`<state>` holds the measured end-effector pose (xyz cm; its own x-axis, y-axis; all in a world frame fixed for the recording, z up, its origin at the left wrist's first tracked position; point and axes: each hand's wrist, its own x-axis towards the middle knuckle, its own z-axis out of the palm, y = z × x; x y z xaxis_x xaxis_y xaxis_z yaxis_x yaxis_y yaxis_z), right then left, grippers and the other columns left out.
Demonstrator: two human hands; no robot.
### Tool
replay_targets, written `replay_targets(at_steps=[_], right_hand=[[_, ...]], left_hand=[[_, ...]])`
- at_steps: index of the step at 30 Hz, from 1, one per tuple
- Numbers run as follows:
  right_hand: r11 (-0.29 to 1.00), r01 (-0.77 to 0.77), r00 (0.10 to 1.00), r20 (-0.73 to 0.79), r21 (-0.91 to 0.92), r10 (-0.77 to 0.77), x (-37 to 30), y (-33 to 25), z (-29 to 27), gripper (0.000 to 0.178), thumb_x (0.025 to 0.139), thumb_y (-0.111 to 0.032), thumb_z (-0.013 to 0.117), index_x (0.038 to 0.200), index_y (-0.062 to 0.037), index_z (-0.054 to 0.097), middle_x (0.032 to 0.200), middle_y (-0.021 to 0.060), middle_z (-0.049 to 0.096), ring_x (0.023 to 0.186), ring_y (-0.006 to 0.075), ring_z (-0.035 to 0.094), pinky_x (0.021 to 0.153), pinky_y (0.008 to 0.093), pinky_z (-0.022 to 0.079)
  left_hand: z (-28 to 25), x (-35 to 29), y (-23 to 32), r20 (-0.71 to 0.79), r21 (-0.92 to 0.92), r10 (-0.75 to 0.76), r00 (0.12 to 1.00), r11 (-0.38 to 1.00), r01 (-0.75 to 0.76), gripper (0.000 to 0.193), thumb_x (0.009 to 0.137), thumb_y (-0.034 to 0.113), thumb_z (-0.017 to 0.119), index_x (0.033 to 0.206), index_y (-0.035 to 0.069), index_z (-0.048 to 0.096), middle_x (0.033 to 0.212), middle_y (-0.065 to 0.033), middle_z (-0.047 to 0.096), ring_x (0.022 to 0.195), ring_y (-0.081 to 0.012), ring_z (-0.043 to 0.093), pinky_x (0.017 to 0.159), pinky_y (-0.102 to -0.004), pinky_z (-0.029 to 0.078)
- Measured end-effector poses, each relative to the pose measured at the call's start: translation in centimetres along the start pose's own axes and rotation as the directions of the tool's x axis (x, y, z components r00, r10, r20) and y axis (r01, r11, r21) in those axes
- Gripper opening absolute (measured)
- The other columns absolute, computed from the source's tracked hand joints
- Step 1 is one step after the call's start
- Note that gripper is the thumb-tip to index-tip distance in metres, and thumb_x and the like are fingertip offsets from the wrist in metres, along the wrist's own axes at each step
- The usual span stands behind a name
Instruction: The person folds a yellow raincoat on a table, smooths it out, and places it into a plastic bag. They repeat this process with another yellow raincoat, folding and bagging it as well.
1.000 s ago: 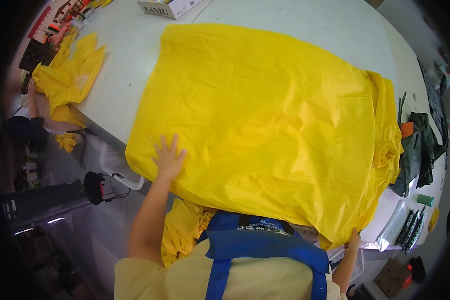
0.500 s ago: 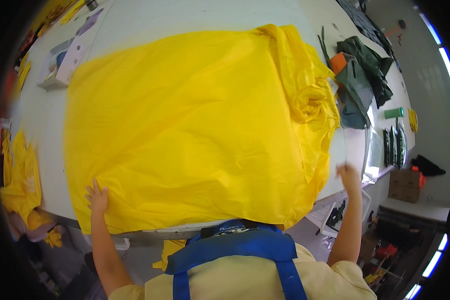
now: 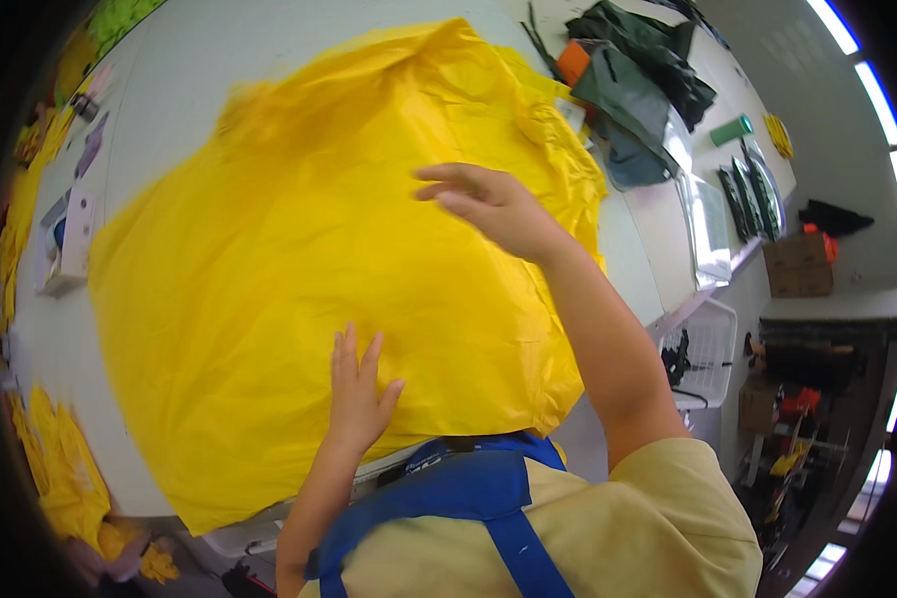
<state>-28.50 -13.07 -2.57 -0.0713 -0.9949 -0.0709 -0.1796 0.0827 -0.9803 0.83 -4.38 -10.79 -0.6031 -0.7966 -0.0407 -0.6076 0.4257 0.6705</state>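
Observation:
A large yellow sheet of thin, smooth material (image 3: 269, 329), possibly a garment, spreads over the white table (image 3: 159, 90). Its right side is gathered into crumpled folds. At the far side, part of it bulges up in a raised fold, blurred at its left end. My left hand (image 3: 359, 404) lies flat on the near part with fingers spread. Over the right half hovers my right hand (image 3: 493, 204), fingers stretched to the left and thumb apart, with nothing visible in it.
Dark green folded cloth (image 3: 623, 100) with an orange patch lies at the far right. Beyond it are a green roll (image 3: 731, 131) and packets in clear plastic (image 3: 752, 194). An open white box (image 3: 68, 244) stands at the left. More yellow material (image 3: 65, 463) hangs by the left edge.
My right hand has swung from the table's right edge to above the yellow sheet. The left hand has shifted right along it. The sheet's far side has risen, and the view has turned.

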Motion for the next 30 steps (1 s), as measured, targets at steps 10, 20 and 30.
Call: replay_targets(at_steps=[10, 20, 30], right_hand=[[0.489, -0.83, 0.338, -0.939, -0.269, 0.057, -19.3, 27.6, -22.1, 0.049, 0.079, -0.02, 0.067, 0.122, -0.0022, 0.052, 0.109, 0.0167, 0.061, 0.094, 0.0297, 0.06, 0.078, 0.0348, 0.048], [0.725, -0.49, 0.831, -0.51, -0.484, 0.222, -22.9, 22.4, -14.4, 0.038, 0.086, -0.007, 0.056, 0.123, -0.0026, 0.055, 0.128, 0.0167, 0.054, 0.116, 0.0275, 0.052, 0.097, 0.0343, 0.041], [0.8, -0.404, 0.846, -0.153, 0.444, 0.512, -19.1, 15.9, -12.6, 0.047, 0.094, -0.019, 0.05, 0.137, -0.0029, 0.038, 0.125, 0.009, 0.055, 0.113, 0.0181, 0.053, 0.099, 0.0302, 0.039]], left_hand=[[-7.4, 1.2, 25.8, -0.62, -0.644, 0.374, 0.69, -0.745, -0.174, 0.054, 0.098, 0.038, 0.035, 0.103, -0.005, 0.068, 0.105, -0.0337, 0.061, 0.096, -0.0412, 0.062, 0.089, -0.0449, 0.048], [-6.7, -0.3, 27.1, -0.545, -0.795, 0.479, 0.688, -0.554, -0.245, 0.052, 0.099, 0.038, 0.034, 0.092, 0.003, 0.073, 0.098, -0.0308, 0.064, 0.088, -0.0381, 0.063, 0.082, -0.0408, 0.051], [8.1, 0.2, 12.4, 0.431, 0.233, 0.486, 0.76, 0.754, -0.614, 0.076, 0.071, 0.026, 0.073, 0.139, 0.018, 0.042, 0.145, -0.0122, 0.035, 0.133, -0.0411, 0.03, 0.109, -0.0573, 0.02]])
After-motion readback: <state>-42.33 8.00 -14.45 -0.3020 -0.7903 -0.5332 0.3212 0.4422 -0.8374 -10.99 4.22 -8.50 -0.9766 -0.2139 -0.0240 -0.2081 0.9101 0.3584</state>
